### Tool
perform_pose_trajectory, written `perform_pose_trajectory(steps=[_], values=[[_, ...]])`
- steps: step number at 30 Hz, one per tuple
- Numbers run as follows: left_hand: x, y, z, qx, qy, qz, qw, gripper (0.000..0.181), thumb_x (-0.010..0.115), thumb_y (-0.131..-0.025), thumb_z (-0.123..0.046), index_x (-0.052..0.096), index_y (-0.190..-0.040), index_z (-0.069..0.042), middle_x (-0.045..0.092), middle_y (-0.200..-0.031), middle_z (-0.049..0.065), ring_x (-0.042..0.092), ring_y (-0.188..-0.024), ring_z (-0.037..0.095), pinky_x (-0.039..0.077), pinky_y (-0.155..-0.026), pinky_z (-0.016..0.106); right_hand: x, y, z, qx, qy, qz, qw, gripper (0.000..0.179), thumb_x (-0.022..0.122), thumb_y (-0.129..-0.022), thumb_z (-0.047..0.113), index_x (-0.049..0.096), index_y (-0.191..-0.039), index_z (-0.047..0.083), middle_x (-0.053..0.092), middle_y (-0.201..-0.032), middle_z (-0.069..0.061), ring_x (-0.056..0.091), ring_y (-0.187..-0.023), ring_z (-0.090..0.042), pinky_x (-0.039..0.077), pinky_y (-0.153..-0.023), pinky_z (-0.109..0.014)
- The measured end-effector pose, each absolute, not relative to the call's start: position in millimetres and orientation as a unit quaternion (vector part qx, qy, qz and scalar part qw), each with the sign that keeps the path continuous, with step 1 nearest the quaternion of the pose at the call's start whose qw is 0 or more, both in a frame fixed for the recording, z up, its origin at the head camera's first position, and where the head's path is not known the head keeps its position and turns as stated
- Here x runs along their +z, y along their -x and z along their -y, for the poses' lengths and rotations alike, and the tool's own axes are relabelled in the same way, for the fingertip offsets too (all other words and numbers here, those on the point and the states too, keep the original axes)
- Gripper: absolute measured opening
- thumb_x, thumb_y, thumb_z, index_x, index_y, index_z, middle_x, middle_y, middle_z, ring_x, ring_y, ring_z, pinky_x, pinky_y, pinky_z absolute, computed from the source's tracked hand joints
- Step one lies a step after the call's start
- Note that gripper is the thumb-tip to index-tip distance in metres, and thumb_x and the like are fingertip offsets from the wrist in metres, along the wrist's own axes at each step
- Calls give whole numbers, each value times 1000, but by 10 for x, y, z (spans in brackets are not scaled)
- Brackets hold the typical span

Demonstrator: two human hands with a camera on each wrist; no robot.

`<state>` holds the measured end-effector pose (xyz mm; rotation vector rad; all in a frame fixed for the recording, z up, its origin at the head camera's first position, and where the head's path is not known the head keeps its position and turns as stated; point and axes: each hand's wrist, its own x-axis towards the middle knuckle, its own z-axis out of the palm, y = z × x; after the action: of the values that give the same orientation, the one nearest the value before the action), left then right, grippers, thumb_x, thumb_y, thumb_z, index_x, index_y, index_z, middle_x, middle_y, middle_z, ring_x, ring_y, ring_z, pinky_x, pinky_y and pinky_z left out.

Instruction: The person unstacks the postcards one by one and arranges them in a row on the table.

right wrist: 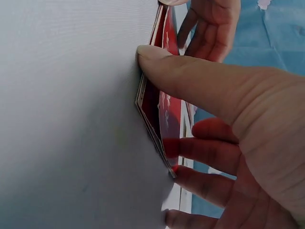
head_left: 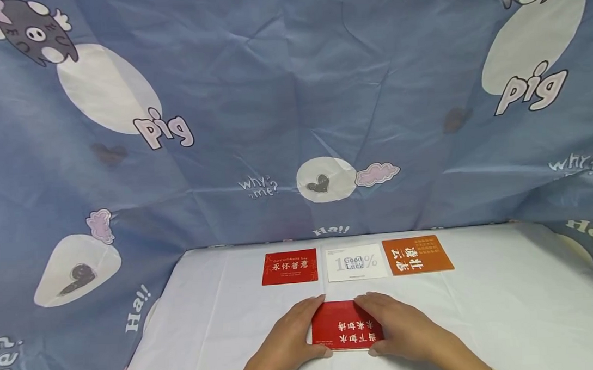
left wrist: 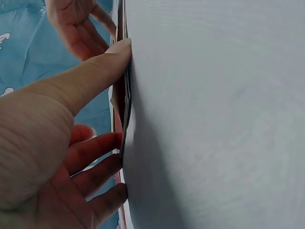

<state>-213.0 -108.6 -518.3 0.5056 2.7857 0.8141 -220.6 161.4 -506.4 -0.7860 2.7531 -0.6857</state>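
A red card (head_left: 337, 317) with upside-down white lettering lies on the white tabletop, between my two hands. It tops a thin stack; in the right wrist view, pale layered edges (right wrist: 151, 129) show below the red face. My left hand (head_left: 289, 335) grips the stack's left side, thumb (left wrist: 112, 59) at the near edge and fingers around the side and far corner. My right hand (head_left: 406, 325) holds the right side in the same way, its thumb (right wrist: 167, 67) pressed against the near edge. Fingers partly cover both ends of the card.
Behind the hands, three cards lie in a row: a red one (head_left: 289, 267), a white "Good Luck" one (head_left: 360, 272) and an orange one (head_left: 411, 254). The white tabletop (head_left: 516, 297) ends at a blue patterned cloth (head_left: 245, 127) hanging behind it.
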Motion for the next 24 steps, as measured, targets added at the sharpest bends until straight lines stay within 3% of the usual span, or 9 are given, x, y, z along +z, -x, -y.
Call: perform_pose_trajectory(steps=[13,24], values=[[-5164,2143,1095,271,-159,-944,103,103,98,-68,-41,50,-157,-21,57,-149,3,53,-134,27,53,-103,58,-5047,2240,-1602,-242,267,-927,100,88,98,-70,32,59,-146,9,61,-143,-6,56,-133,-29,53,-103,-56],[-5143,2142,1087,268,-176,-942,97,103,96,-70,-44,47,-158,-22,56,-150,1,52,-135,27,49,-107,59,-4989,2220,-1648,-244,269,-927,94,88,97,-71,31,57,-147,8,61,-144,-5,56,-133,-28,51,-106,-55]])
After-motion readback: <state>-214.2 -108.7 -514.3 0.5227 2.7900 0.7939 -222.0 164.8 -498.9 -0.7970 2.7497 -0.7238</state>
